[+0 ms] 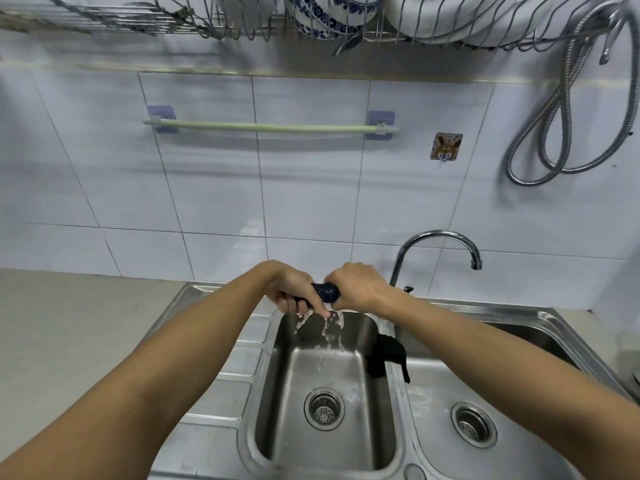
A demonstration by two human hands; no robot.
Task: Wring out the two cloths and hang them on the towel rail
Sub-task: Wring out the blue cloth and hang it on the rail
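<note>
My left hand and my right hand both grip a dark blue cloth, twisted tight between them over the left sink basin. Water runs down from the cloth into that basin. A second cloth, black, lies draped over the divider between the two basins, below my right forearm. The pale green towel rail is fixed to the tiled wall above, with nothing on it.
A chrome tap curves over the right basin. Overhead a wire dish rack holds bowls and plates. A metal hose hangs at the right. A beige counter lies to the left.
</note>
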